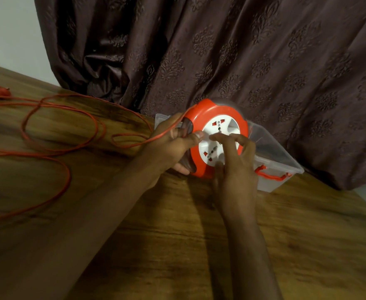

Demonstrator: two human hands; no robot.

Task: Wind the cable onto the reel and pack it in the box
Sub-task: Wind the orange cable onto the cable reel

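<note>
Covering most of the frame, a wooden table (pixel 177 234) is seen, with a dark curtain (pixel 221 50) hung behind it. Loose loops of orange cable (pixel 65 148) are spread over the left side, well apart from the clear box (pixel 273 152) at centre right. The reel (pixel 219 137) is held in the middle, just in front of the box, its flat face turned up. The cable runs in from the left, so the left hand (pixel 169 146) is nearer; the cable and the reel's edge are gripped by it. The white middle is touched by the right hand (pixel 234 161), fingers half curled and spread.
</note>
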